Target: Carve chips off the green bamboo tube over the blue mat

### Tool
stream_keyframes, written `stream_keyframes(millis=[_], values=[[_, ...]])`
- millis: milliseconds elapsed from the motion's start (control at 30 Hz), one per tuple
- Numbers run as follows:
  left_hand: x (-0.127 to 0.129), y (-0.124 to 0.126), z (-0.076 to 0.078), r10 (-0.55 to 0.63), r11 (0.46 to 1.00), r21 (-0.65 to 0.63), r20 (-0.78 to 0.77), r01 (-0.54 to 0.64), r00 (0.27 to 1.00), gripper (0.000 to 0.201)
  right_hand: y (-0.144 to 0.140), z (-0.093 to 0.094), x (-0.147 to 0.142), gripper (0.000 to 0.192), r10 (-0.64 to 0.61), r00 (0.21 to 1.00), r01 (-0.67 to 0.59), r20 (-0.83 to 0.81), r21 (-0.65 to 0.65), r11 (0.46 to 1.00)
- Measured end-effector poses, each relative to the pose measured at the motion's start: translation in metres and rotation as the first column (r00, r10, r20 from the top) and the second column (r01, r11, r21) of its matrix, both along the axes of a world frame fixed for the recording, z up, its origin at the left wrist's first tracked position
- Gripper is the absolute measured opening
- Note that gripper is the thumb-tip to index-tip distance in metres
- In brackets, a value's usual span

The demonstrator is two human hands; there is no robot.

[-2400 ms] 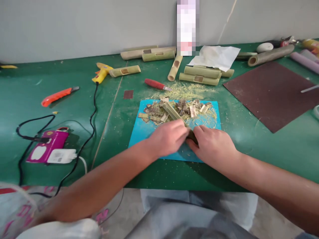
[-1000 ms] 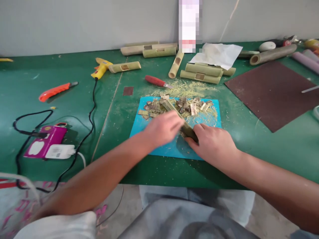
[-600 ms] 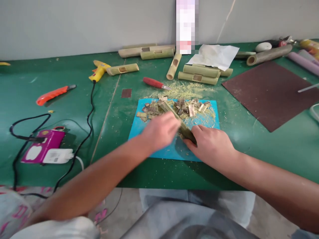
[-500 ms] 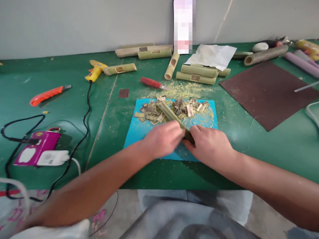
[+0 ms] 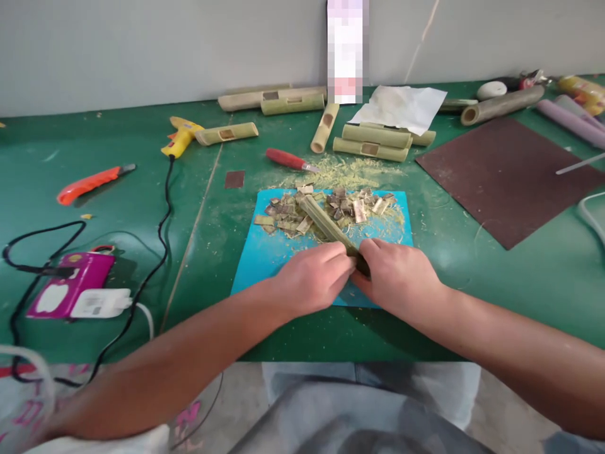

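holds the near end of a bamboo piece (image 5: 325,216) in the right hand (image 5: 399,268), with fingers wrapped over the top and thumb pressed along the near side. curls the fingers of the left hand (image 5: 314,277) closed against the same piece, just beside the right hand; hard to tell from this angle whether gripping the bamboo itself or pinching something small on it. slants the bamboo piece over a blue sheet (image 5: 250,271), away and leftward from both hands, with its far end among bamboo chips (image 5: 360,211). shows pale shavings (image 5: 354,167) just beyond the sheet, near the blade of a red-handled knife (image 5: 285,157). farther back, shows cut bamboo tubes (image 5: 392,150), with a white paper (image 5: 397,106) resting partly over the rear ones. to the left, has a yellow glue gun (image 5: 185,135), then an orange cutter (image 5: 89,185), then a purple box (image 5: 89,268) nearest. to the right, has a brown sheet (image 5: 505,183) lying flat on the green table (image 5: 482,296).
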State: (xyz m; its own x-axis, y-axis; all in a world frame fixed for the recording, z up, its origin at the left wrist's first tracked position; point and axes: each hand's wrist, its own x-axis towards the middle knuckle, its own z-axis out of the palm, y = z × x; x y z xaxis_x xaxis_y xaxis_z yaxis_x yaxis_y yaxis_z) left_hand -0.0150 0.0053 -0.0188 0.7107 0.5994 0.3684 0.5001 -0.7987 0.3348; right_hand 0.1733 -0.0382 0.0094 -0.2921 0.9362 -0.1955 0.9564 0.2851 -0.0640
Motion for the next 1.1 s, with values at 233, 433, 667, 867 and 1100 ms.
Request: stream_keyframes(millis=[233, 433, 667, 867, 1100], values=[[0.000, 0.001, -0.003, 0.036, 0.998, 0.041, 0.031, -0.037, 0.999, 0.032, 0.001, 0.001, 0.000, 0.024, -0.010, 1.000, 0.010, -0.015, -0.002, 1.000], [0.002, 0.000, -0.004, 0.093, 0.991, 0.096, -0.001, -0.092, 0.996, 0.033, 0.001, 0.002, 0.001, 0.025, -0.028, 0.999, 0.027, -0.020, -0.029, 0.999], [-0.004, 0.015, -0.001, 0.098, 0.981, 0.159, 0.092, -0.111, 0.991, 0.019, 0.001, 0.002, 0.000, 0.027, -0.015, 1.000, 0.015, -0.006, -0.005, 1.000], [-0.008, 0.022, 0.002, 0.098, 0.982, 0.152, 0.101, -0.113, 0.990, 0.015, 0.001, 0.001, 0.000, 0.026, -0.003, 1.000, 0.003, -0.012, 0.006, 1.000], [-0.016, 0.029, 0.006, 0.010, 0.986, 0.168, 0.030, -0.015, 1.000, 0.017, 0.001, 0.000, 0.001, 0.025, -0.001, 1.000, 0.001, -0.025, 0.023, 1.000]])
